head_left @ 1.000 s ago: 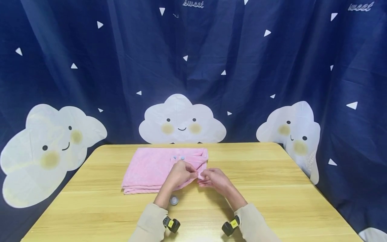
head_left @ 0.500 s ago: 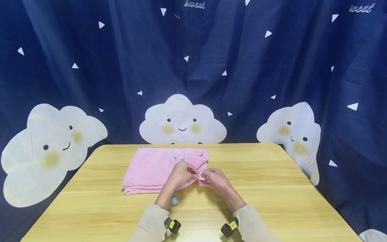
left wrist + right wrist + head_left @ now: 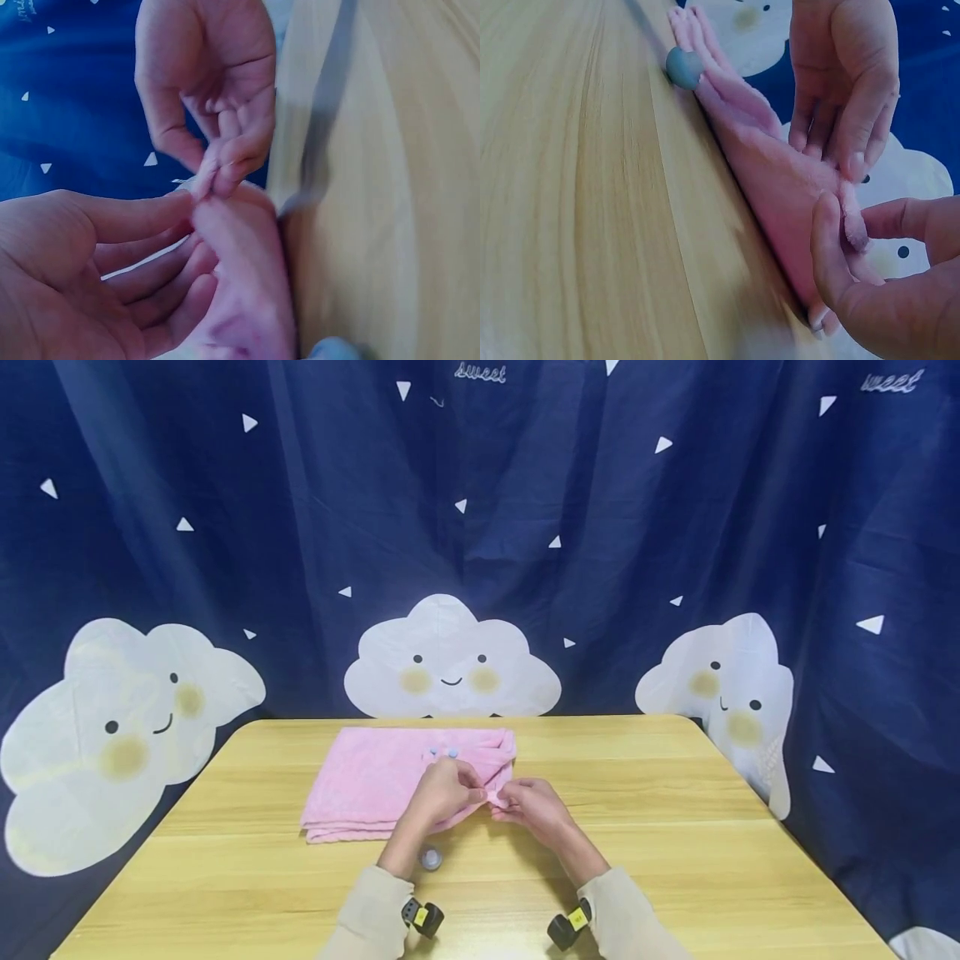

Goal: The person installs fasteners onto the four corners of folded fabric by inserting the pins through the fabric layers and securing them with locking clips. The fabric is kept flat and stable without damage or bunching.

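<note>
A folded pink plush cloth (image 3: 367, 777) lies on the table, its near right corner raised between both hands. My left hand (image 3: 442, 793) pinches the cloth's edge between thumb and index finger, as the left wrist view shows, with the other fingers behind it. Just to the right, my right hand (image 3: 534, 806) grips the same corner, and a rolled bit of edge (image 3: 853, 219) shows between its thumb and fingers. Two small light-blue spots (image 3: 452, 753) sit on the cloth above the left hand. Exactly what lies under the fingertips is hidden.
A small grey-blue rounded object (image 3: 431, 858) stands on the wooden table (image 3: 675, 860) beside the left wrist, near the cloth's front edge. Behind the table hangs a dark blue curtain (image 3: 510, 568) printed with white clouds and triangles. Each wrist carries a black camera.
My left fingertips have drawn slightly leftward, and a little more pink edge shows between the hands. The right hand stays almost in place, and the cloth lies as before.
</note>
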The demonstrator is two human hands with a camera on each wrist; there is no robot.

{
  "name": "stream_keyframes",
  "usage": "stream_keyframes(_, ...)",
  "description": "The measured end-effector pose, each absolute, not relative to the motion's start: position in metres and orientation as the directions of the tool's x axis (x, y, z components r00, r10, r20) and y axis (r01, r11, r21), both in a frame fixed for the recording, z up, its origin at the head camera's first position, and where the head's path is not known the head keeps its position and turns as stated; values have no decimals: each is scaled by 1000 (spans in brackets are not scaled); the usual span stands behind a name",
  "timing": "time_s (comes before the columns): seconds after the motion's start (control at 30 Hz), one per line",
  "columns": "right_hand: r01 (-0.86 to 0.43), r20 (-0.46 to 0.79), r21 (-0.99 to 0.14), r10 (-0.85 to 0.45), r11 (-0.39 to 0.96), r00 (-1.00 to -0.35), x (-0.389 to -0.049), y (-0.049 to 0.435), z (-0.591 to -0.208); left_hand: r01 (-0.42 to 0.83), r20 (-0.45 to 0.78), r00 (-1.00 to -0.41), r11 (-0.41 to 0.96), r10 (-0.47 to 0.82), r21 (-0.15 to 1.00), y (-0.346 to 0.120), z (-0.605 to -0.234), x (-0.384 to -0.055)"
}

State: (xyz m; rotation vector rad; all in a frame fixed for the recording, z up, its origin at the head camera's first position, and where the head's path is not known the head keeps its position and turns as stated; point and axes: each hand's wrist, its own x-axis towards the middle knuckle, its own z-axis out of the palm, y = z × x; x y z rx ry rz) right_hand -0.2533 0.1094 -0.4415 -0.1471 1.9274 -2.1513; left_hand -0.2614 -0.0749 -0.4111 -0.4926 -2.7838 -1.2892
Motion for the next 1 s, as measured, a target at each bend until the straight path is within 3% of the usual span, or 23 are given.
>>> stream_keyframes(0.2, 109, -91, -992, -233, -66, -968, -254, 109, -443, 299, 118, -947, 686, 299, 663, -85, -402, -255)
stream_keyframes(0.47, 101, -86, -994, -231, -52, -969, -256, 109, -446, 288, -64, -922, 789, 381, 543, -100, -395, -240)
stream_keyframes(1.0, 115, -99, -992, -243, -50, -965, -254, 108, -445, 195, -237, -905, 841, 353, 505, -112, -395, -226)
